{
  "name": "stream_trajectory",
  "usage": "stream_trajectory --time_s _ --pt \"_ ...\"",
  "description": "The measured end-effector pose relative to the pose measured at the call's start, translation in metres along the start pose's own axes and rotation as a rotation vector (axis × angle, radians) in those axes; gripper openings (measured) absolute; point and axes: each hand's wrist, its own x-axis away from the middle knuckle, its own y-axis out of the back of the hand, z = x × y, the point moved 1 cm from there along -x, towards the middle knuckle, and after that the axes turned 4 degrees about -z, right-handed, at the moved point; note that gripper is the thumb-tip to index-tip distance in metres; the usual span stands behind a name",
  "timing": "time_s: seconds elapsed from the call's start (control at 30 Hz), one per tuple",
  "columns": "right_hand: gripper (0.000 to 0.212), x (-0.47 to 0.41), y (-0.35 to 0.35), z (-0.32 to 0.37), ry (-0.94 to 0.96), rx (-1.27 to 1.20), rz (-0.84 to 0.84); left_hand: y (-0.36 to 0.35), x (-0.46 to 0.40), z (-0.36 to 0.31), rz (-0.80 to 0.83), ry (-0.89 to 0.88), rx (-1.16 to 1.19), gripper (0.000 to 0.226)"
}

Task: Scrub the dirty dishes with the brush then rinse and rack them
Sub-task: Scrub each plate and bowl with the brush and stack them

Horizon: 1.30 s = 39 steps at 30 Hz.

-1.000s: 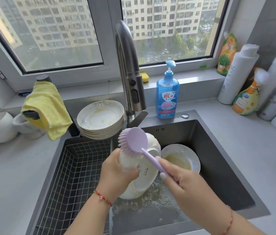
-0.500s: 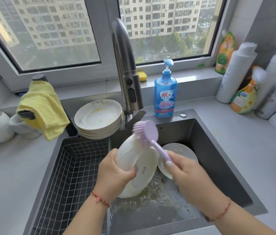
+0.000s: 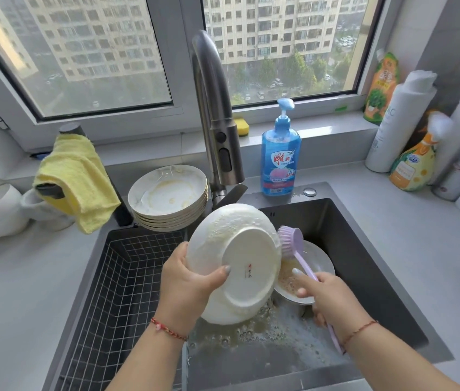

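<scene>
The wire rack in the left basin held no dishes. Behind it a stack of soiled plates waited on the surface. The left hand gripped a sudsy plate, underside up, over the right basin; the brush touched its right rim, its handle gripped by the right hand. A dirty plate lay in the sink. Judged stage: early, scrubbing under way, rinsing and racking not yet begun.
</scene>
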Motion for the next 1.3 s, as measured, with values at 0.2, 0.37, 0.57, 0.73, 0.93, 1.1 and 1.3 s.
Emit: stream_trajectory --time_s 0.2,0.37,0.57,0.73,0.93,1.1,1.3 --pt "0.065 0.003 -0.015 -0.005 -0.064 -0.228 0.160 -0.007 -0.001 0.002 0.007 0.127 0.362 0.073" --pt "0.068 0.004 -0.018 -0.001 -0.045 -0.364 0.220 -0.006 -0.001 0.001 0.077 0.129 0.405 0.081" --pt "0.059 0.001 -0.004 0.014 0.071 -0.273 0.204 0.003 -0.008 0.002 0.146 0.204 0.263 0.092" --pt "0.079 -0.008 0.000 0.020 0.154 0.002 0.215 0.012 -0.019 -0.004 0.254 0.133 -0.023 0.081" --pt "0.070 -0.014 0.003 0.022 0.330 0.227 0.231 0.011 -0.026 -0.010 0.432 0.036 -0.337 0.063" --pt "0.055 -0.015 0.001 0.026 0.449 0.409 0.141 0.002 -0.018 -0.010 0.470 -0.075 -0.465 0.043" --pt "0.017 -0.009 0.001 0.030 0.393 0.180 -0.033 0.004 -0.015 -0.003 0.256 -0.052 -0.405 0.042"
